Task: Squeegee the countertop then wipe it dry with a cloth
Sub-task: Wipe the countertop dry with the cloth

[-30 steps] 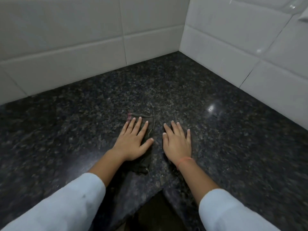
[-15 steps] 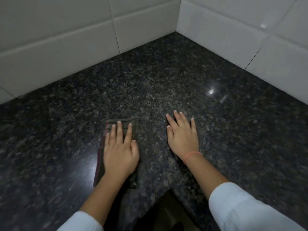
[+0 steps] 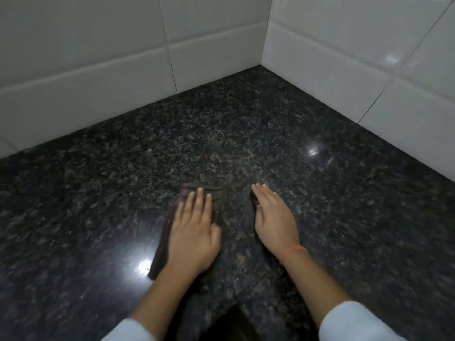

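A dark granite countertop (image 3: pixel 344 193) fills an inner corner between white tiled walls. A dark brownish cloth (image 3: pixel 161 247) lies flat on it near the front edge. My left hand (image 3: pixel 194 232) presses palm down on the cloth, fingers pointing towards the wall, and is blurred by motion. My right hand (image 3: pixel 273 217) rests flat on the bare stone just to the right of the cloth, holding nothing. It wears an orange thread at the wrist. No squeegee is in view.
White tiled walls rise at the back left (image 3: pixel 98 70) and at the right (image 3: pixel 369 57), meeting in the corner behind the hands. The counter's front edge forms a dark notch (image 3: pixel 231 323) between my forearms. Light glints on the stone.
My left hand slid the cloth leftward away from my right hand, then came back a little towards it. My right hand stayed planted on the stone. The view shifted.
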